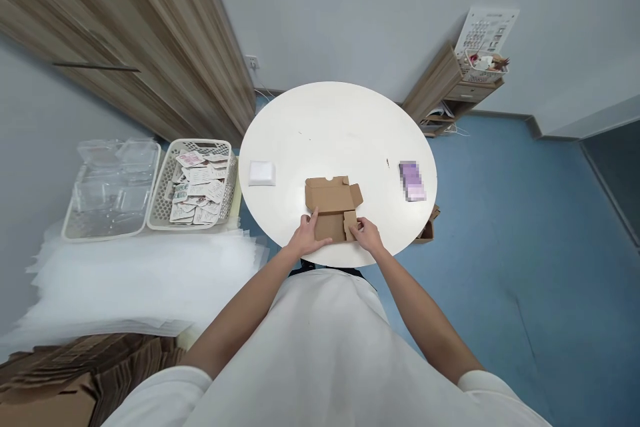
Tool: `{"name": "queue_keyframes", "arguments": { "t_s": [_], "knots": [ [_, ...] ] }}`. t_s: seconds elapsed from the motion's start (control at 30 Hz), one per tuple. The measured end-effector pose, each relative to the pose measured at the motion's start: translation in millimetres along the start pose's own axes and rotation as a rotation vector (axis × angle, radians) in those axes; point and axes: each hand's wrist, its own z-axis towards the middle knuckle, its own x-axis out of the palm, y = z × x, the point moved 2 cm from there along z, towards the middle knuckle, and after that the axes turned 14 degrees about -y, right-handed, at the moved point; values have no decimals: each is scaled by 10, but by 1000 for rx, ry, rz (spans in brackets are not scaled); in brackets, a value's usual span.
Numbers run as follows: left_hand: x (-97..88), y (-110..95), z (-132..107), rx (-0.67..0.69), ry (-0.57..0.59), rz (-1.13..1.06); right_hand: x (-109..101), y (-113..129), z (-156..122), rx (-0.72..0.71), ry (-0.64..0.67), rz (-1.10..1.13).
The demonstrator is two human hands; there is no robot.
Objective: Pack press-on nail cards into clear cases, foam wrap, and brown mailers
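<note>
Flat brown cardboard box blank point(333, 205) lies part-unfolded at 6 o'clock on the round white surface point(340, 120), near the edge. L hand point(306, 237) on its near-left corner, thumb on top; can't tell if fingers grip. R hand point(368, 235) pinched on the small near-right flap. Hands apart, box btwn. Small white square packet point(262, 173) at 9 o'clock of box, purple rectangular pack point(412, 180) at 3 o'clock, both well apart from it.

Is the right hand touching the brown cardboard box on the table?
Touching. The head view shows the right hand with its fingertips lying on the small near flap of the cardboard box, no gap between.
</note>
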Motion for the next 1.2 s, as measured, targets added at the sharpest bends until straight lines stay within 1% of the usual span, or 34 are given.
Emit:
{"name": "queue_keyframes", "arguments": {
  "t_s": [0.17,0.27,0.5,0.63,0.73,0.87,1.07,1.2],
  "knots": [
    [18,-41,-16,-56,-29,-35,-27,-17,93,-5,48,6],
    [24,-71,-13,-78,-40,-48,-12,-48,145,-31,46,-17],
    [33,-126,-32,-96,-59,-37,66,-71,223,-134,31,-112],
    [49,-176,-20,-77,-58,-12,81,-92,257,-148,20,-114],
    [72,-226,21,-46,-62,4,35,-138,283,-132,17,-56],
    [132,-317,121,-37,-61,29,-91,-252,332,-117,59,108],
    [257,-505,314,-30,-52,37,-249,-459,456,31,107,315],
    [291,-568,395,-29,-55,29,-292,-515,513,72,117,391]
  ]
}}
